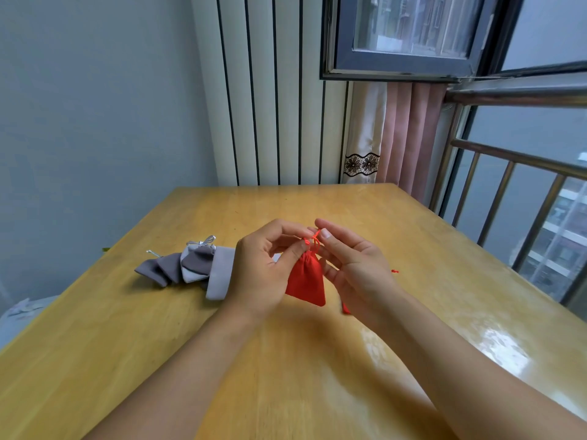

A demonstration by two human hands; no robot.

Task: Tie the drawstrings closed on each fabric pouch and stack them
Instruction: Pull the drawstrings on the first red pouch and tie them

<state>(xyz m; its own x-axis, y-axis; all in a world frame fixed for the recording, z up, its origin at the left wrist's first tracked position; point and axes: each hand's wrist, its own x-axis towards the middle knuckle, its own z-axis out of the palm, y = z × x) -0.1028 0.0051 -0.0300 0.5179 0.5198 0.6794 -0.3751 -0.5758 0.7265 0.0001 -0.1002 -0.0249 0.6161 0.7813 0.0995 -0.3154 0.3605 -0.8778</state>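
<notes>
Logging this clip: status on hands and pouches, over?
Left hand and right hand pinch red cord. Red pouch hangs between them. Grey pouches piled left. Nothing in the way.

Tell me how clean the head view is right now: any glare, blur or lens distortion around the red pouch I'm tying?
Head view: daylight from the window throws bright glare on the table at lower right; the red pouch and both hands, left hand and right hand, are sharp and evenly lit; wide-angle bending shows at the edges, as in the railing; the red drawstring is thin but visible.
</notes>
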